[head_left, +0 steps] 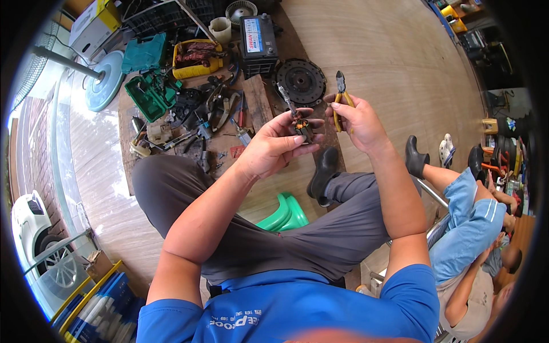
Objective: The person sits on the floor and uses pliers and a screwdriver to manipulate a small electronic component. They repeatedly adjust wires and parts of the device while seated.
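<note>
Left hand: my left hand (281, 139) pinches the rotor (306, 132) between thumb and fingers, up in front of me over the board's edge.
Right hand: my right hand (361, 121) grips the cutters (338, 108) by the handles, fingers curled, tip up, just right of the rotor and not touching it.
Progress: rotor's out of any housing, shaft (286, 96) and core one piece. Orange copper shows on the core, so I'd call it partway at most. Can't tell if any wire is cut.
Left to do: by my read, whatever copper is on the core; no cut in progress.
Rotor build: dark ridged core, stubby cylinder; grey metal shaft, ribbed toward the tip, tilted up-left.
Cutters build: yellow grips, dark metal head.
Near parts: black clutch disc (301, 82), round, holes around it; rough wooden block (257, 102); red-handled tool (241, 111).
Scrap: reddish-brown tangled wire (198, 52) in a cut-down yellow plastic tub (199, 71).
Farther: boxy black battery (258, 43); hinged green plastic case (150, 97), open; smooth green stool (281, 216) beneath me; beige floor (377, 46), faint streaks.
Far right: another person (466, 234), seated, light-blue shorts.
</note>
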A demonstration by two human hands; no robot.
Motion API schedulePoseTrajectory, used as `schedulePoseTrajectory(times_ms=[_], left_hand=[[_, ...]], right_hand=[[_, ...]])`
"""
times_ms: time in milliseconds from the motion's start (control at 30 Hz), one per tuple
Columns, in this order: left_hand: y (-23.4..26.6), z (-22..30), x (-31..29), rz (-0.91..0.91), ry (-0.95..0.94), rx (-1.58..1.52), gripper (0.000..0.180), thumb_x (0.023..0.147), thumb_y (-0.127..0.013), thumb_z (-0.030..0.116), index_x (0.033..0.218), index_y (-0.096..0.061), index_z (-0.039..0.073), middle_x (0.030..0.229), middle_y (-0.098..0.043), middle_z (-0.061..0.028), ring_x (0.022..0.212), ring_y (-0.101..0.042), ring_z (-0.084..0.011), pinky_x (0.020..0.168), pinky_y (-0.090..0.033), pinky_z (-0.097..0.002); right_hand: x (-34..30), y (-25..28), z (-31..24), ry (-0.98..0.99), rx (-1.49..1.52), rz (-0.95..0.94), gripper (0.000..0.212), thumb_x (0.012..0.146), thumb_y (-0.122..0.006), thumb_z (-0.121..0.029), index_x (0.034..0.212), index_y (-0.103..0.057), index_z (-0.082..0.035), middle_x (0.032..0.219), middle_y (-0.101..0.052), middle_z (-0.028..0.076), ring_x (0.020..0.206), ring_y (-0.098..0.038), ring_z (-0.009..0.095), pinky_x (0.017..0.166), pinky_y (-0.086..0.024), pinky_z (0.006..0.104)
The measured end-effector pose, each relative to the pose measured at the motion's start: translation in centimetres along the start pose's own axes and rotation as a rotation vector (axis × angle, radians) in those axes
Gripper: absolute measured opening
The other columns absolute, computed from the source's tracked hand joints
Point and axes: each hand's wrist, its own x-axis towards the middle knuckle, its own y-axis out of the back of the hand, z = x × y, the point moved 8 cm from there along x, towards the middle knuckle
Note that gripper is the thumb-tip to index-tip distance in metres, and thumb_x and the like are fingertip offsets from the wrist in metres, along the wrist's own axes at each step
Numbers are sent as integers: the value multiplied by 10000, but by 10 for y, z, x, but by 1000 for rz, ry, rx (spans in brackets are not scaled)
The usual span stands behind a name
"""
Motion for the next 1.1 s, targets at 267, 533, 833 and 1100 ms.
schedulePoseTrajectory(times_ms=[267, 533, 833, 1100], left_hand=[[14, 1, 4, 63, -10, 31, 460, 985, -580, 22, 1429, -458, 32, 1303, -609, -192, 1086, -679, -298, 908, -599, -376], [23, 0, 4, 144, -11, 120, 439, 988, -584, 28, 1412, -471, 36, 1227, -645, -174, 988, -694, -247, 803, -605, -325], [22, 0, 4, 170, -7, 153, 450, 981, -603, 30, 1411, -473, 39, 1204, -659, -152, 959, -689, -223, 782, -588, -315], [25, -4, 3, 203, 7, 229, 469, 967, -623, 15, 1414, -481, 37, 1181, -673, -139, 925, -695, -204, 764, -593, -307]], right_hand=[[-9, -10, -6, 166, -663, 11, 272, 995, -596, -141, 1198, -653, 30, 999, -736, 139, 945, -689, 188, 875, -516, 325], [-22, -34, -30, 365, -1142, -52, 309, 945, -616, -143, 1226, -665, -23, 1064, -705, 214, 945, -669, 386, 870, -527, 431], [-24, -40, -22, 199, -1089, -138, 296, 943, -591, -108, 1217, -647, -14, 1066, -693, 231, 998, -657, 402, 876, -525, 453], [-24, -42, -18, 276, -1154, -157, 298, 925, -593, -80, 1209, -647, -7, 1083, -690, 230, 1018, -651, 407, 888, -522, 462]])
